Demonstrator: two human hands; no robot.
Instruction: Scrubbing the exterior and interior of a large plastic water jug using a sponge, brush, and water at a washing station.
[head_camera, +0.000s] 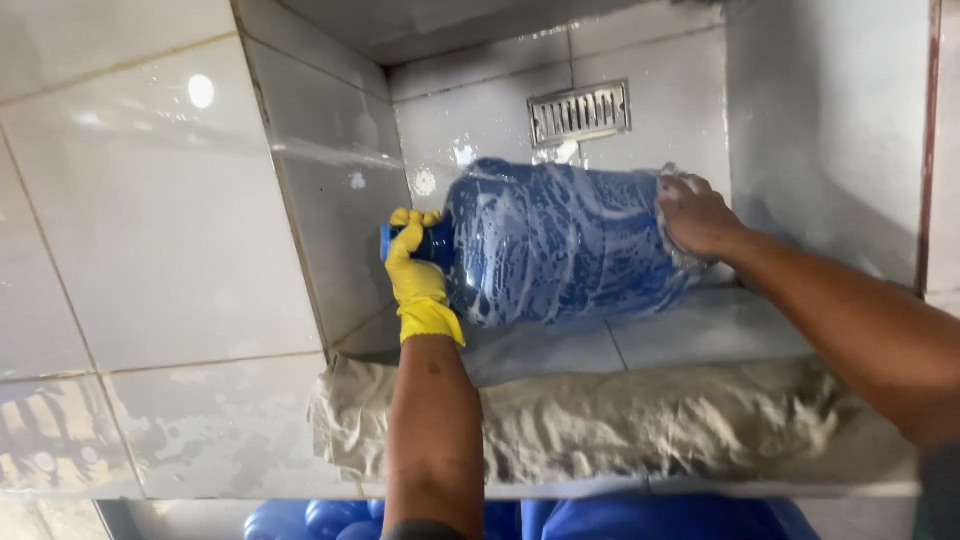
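Observation:
A large blue water bottle (560, 245) lies on its side in a tiled wash basin, covered in soap foam. My left hand (415, 275), in a yellow rubber glove, grips the bottle's neck at its left end. My right hand (695, 215) is bare and presses a soapy white cloth or sponge (672, 185) against the bottle's right end, near its base. The cloth is mostly hidden under my fingers.
A grey wet cloth (620, 425) drapes over the basin's front ledge. A metal drain grate (580, 112) sits in the tiled surface beyond the bottle. White tiled walls (150, 230) close in on the left and right. More blue bottles (320, 520) show below the ledge.

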